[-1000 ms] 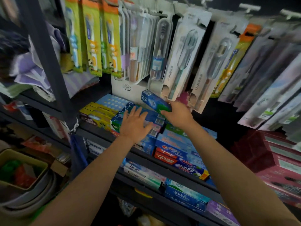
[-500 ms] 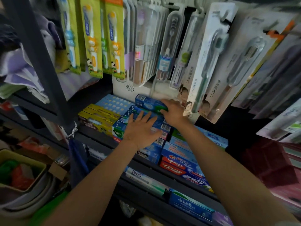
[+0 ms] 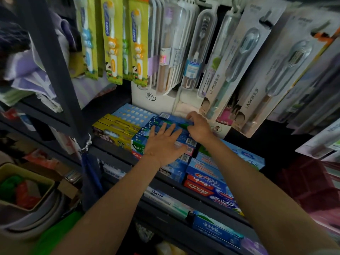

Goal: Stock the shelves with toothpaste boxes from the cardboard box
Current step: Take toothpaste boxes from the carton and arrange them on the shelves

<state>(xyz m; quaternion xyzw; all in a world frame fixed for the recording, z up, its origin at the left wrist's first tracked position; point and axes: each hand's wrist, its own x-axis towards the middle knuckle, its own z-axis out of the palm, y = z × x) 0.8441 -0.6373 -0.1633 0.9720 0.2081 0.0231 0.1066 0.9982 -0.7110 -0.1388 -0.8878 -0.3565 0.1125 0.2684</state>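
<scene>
Toothpaste box [image 3: 174, 120]: light, stiff card (crushable); right hand [image 3: 199, 128] grips its end, left hand [image 3: 163, 144] flat, fingers spread, on stack [image 3: 147, 139]

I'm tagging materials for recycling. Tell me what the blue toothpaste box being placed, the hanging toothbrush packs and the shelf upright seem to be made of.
Blue toothpaste box: printed cardboard, slightly glossy, with crisp folded edges. The right hand grips it.
Hanging toothbrush packs: printed card backing under a clear plastic blister that catches the light.
Shelf upright: probably painted metal, with a dark, matte, straight-edged look.
</scene>
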